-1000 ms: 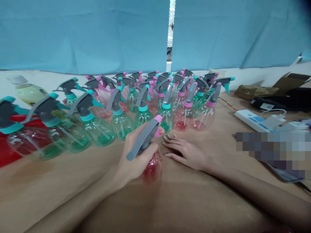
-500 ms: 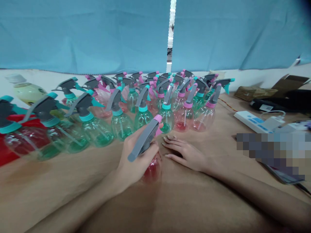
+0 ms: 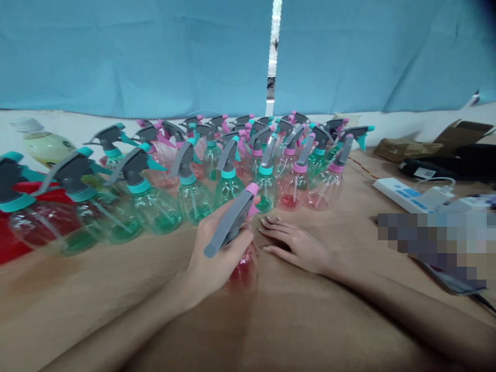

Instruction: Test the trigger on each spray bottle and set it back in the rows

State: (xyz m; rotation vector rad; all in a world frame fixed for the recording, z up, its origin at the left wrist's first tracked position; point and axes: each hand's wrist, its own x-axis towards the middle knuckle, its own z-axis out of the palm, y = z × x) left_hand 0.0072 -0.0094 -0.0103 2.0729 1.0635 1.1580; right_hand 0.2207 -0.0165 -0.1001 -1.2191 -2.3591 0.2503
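My left hand (image 3: 217,250) is wrapped round the neck of a pink spray bottle (image 3: 243,268) with a grey trigger head and pink nozzle. Its fingers partly hide the bottle's collar and trigger. Flat on the table, just right of that bottle, rests my right hand (image 3: 296,245), empty, its fingers stretched out and slightly apart. Close beyond the hands stand a green spray bottle (image 3: 265,199) with a teal collar and a pink spray bottle (image 3: 292,196) with a pink collar.
Several more spray bottles (image 3: 155,214) fill the back and left of the table (image 3: 127,289). A red bag (image 3: 13,240) lies at far left, near a capped pale-yellow bottle (image 3: 46,147). On the right are a white power strip (image 3: 399,194), a cardboard box (image 3: 406,148) and a blurred-out patch.
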